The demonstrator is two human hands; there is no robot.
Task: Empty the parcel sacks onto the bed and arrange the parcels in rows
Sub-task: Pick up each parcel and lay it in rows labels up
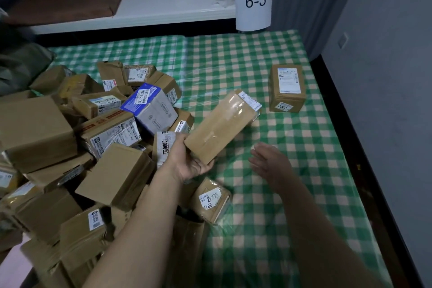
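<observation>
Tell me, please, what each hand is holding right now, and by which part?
The left hand grips a brown box by its near end, raised above the pile. The right hand is open and holds nothing.

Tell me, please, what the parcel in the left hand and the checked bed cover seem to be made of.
The held parcel, gripped by the left hand, looks like brown cardboard, its face glossy with clear tape that catches the light. The checked bed cover seems a thin plastic sheet or coated cloth: it shines and shows crinkled highlights.
</observation>
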